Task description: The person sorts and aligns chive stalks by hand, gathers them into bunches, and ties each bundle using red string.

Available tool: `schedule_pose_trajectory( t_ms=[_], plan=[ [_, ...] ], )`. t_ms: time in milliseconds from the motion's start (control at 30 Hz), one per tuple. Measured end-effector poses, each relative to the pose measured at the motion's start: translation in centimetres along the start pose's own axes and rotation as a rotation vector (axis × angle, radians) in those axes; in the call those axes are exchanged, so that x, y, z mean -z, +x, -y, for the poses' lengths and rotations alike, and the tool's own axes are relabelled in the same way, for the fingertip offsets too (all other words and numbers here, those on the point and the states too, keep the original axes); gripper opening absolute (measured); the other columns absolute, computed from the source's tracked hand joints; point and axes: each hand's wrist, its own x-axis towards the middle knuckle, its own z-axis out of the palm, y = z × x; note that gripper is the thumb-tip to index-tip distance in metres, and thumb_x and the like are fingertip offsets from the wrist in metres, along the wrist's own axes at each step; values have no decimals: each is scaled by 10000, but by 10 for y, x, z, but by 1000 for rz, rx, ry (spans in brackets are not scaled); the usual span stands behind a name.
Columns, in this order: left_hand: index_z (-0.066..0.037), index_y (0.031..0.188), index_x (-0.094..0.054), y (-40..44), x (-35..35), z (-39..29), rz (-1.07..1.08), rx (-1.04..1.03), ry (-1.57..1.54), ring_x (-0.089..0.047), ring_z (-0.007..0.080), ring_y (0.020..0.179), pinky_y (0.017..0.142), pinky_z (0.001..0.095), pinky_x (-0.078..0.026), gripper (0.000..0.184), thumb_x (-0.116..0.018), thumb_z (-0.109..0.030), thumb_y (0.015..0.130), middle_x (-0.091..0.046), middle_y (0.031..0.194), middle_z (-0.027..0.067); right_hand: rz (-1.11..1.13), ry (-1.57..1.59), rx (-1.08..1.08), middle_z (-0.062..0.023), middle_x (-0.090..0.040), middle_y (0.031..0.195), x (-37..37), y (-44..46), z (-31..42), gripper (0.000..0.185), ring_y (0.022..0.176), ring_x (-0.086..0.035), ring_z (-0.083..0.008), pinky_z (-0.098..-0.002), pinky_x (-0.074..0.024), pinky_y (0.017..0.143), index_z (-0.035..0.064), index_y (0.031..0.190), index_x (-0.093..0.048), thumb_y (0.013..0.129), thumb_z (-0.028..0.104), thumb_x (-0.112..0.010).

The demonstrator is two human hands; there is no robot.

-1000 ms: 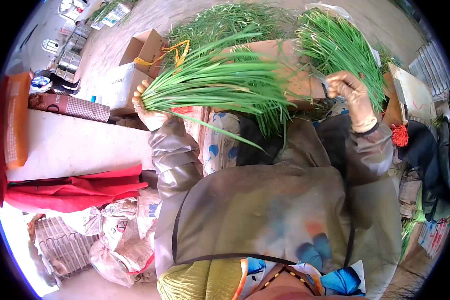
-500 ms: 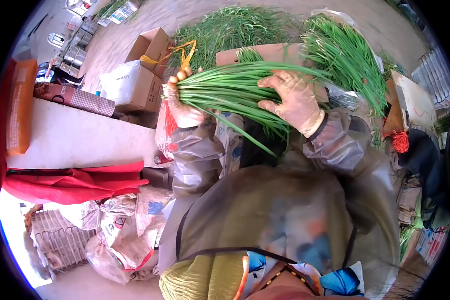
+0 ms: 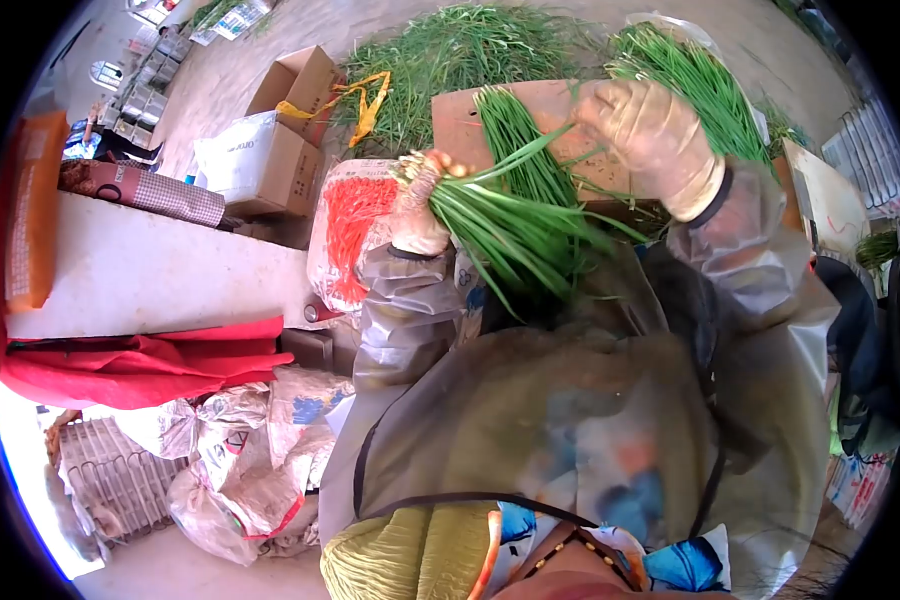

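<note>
Head view: the left hand (image 3: 420, 215) has its grip closed round the pale root end of a bunch of green stalks (image 3: 500, 215), in front of the person's apron (image 3: 530, 420). The leafy ends fan out to the right and down, the lower ones hanging over the dark gap by the apron. The right hand (image 3: 660, 140), in a pale glove, is raised to the right of the bunch and apart from it. Its fingers are bent inward, and I cannot tell whether its grip has hold of anything.

Between the hands, just beyond the bunch, a bundle of greens (image 3: 515, 130) lies on a brown cardboard box (image 3: 455, 115). Red strings (image 3: 355, 215) lie on a sack (image 3: 322, 250) just beside the left hand. Farther out, a loose heap of grass-like leaves (image 3: 460, 50) is spread on the floor (image 3: 210, 85), and a large pile of stalks (image 3: 695, 80) lies beyond the right hand. Over to the left, a red cloth (image 3: 160, 365) hangs at the edge of a white surface (image 3: 160, 275).
</note>
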Motion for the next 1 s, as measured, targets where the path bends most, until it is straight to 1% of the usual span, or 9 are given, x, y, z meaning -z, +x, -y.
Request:
schedule_pose_trajectory(
  t_ms=[67,167,267,533,567,733,800,933,1000],
  plan=[
    [-48,926,-510,-2,11,4,34,117,39,-585,243,744,672,368,-513,224,-619,-210,816,-576,795,96,-63,-35,86,-6,-536,749,3,6,-15,84,683,-558,-170,-283,-454,588,137,813,-548,758,198,-564],
    [-39,933,-524,-7,11,13,90,56,238,-611,233,715,638,361,-523,239,-653,-175,786,-596,748,102,-6,220,61,-27,-546,780,4,8,-27,150,734,-574,-206,-300,-467,617,129,839,-552,702,182,-583],
    [-5,886,-552,-10,1,15,37,220,54,-620,233,665,622,355,-535,205,-675,-90,746,-604,744,93,95,274,12,-37,-548,783,0,3,-22,151,740,-575,-217,-308,-468,616,122,841,-551,703,174,-585],
    [-23,884,-546,-10,0,17,-39,354,59,-621,286,784,712,381,-528,171,-606,-154,791,-607,845,161,91,115,81,-22,-546,712,-25,-12,-18,139,675,-597,-184,-302,-480,596,133,889,-545,753,162,-532],
    [-24,816,-533,-15,-15,16,-101,293,151,-534,225,601,603,338,-485,164,-614,-165,800,-560,691,92,128,106,89,-22,-550,700,-27,-12,-20,136,663,-598,-187,-306,-481,589,131,892,-543,759,155,-526],
    [-41,851,-558,-14,-5,26,64,408,-16,-520,187,619,603,340,-452,184,-674,-149,757,-521,648,58,209,48,48,-3,-520,685,-42,-23,-30,201,657,-573,-197,-309,-464,569,164,939,-531,740,172,-556],
    [-66,891,-568,-12,10,30,262,232,25,-508,178,646,660,353,-445,201,-682,-154,751,-510,655,39,261,61,-23,-18,-536,689,-43,-34,-36,169,657,-578,-212,-321,-464,569,163,928,-533,759,172,-545],
    [-80,885,-560,-20,38,-1,101,1,-121,-554,192,695,747,373,-460,155,-651,-140,774,-567,695,47,491,223,-418,-90,-615,816,-55,-85,-57,113,727,-596,-300,-392,-467,625,135,901,-557,842,222,-516],
    [-103,850,-550,-22,57,-21,-57,-256,-205,-559,199,740,790,400,-453,125,-597,-214,815,-579,712,36,974,187,-468,-123,-608,825,-63,-118,-50,191,771,-598,-320,-396,-475,683,132,959,-581,847,274,-520]
  ],
)
